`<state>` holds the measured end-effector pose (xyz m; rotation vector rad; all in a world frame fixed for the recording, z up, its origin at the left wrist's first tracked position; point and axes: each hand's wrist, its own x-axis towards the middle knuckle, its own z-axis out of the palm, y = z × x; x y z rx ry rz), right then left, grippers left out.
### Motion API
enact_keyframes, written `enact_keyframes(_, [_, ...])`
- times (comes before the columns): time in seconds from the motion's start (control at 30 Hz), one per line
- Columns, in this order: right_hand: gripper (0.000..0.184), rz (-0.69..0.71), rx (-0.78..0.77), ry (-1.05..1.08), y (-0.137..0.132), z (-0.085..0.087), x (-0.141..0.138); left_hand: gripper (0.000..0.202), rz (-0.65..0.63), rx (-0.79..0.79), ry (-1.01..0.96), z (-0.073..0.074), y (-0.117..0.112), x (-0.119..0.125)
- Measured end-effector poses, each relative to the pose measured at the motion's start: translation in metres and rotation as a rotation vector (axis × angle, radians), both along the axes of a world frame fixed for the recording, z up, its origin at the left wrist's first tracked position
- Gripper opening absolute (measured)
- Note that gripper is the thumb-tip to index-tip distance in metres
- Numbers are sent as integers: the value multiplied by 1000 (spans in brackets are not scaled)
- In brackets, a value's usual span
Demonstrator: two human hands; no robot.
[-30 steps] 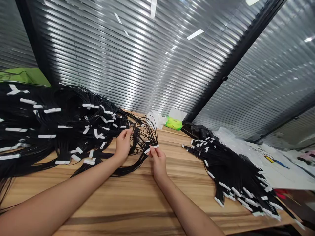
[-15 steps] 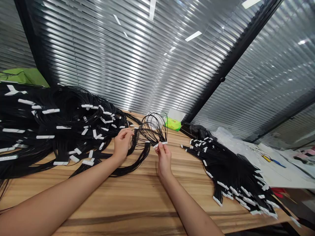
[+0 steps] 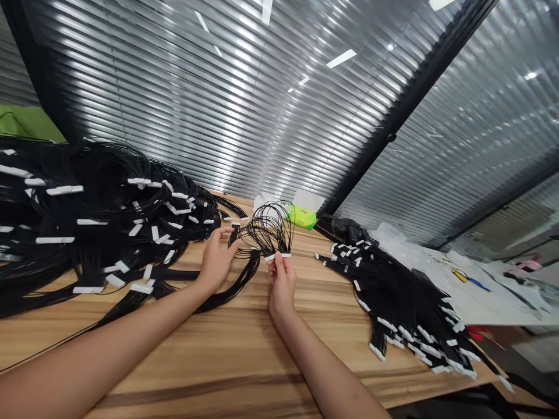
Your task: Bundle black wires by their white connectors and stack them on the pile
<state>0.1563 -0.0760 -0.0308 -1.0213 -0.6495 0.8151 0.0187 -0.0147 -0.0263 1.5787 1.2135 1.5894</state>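
Note:
My right hand point(image 3: 282, 285) pinches a white connector strip point(image 3: 278, 256) between finger and thumb. A fan of thin black wires point(image 3: 266, 230) rises from that strip in loops. My left hand point(image 3: 216, 259) sits just left of it, with its fingers on a strand of black wires point(image 3: 234, 235) that runs down and curves across the wooden table point(image 3: 174, 355). To the left lies a large tangled heap of black wires with white connectors point(image 3: 100, 221). Another black bundle with white connectors point(image 3: 406, 302) fans out to the right.
Behind the table stand slatted window blinds point(image 3: 196, 105). At the far edge are a green packet point(image 3: 302, 217) and white tissue point(image 3: 262, 202). A black bag point(image 3: 347, 230) and clear plastic point(image 3: 402, 241) lie beyond the right bundle, beside papers with pens point(image 3: 484, 291).
My right hand has risen and moved slightly right, lifting the connector and its wire loops higher. My left hand has shifted little. The whole scene has slid slightly left in view.

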Motion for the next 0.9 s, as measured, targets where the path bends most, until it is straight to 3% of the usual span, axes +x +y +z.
enact_keyframes(0.1, [32,-7,-4,-21,0,0,0,23,54,106,230,5,-8,0])
enact_keyframes(0.2, [33,-17,-17,-69,-2,1,-1,23,-50,187,417,12,-18,0])
enact_keyframes(0.37, [33,-15,-33,-90,-4,1,-2,15,-154,215,483,18,-27,2])
enact_keyframes(0.47, [32,-4,-33,-102,-5,1,-4,20,-186,210,485,19,-29,3])
enact_keyframes(0.63, [33,51,-27,-146,-5,0,-10,26,-273,61,416,17,-28,2])
enact_keyframes(0.9, [33,107,-60,-136,-4,-3,-11,26,-262,-138,122,3,-21,7])
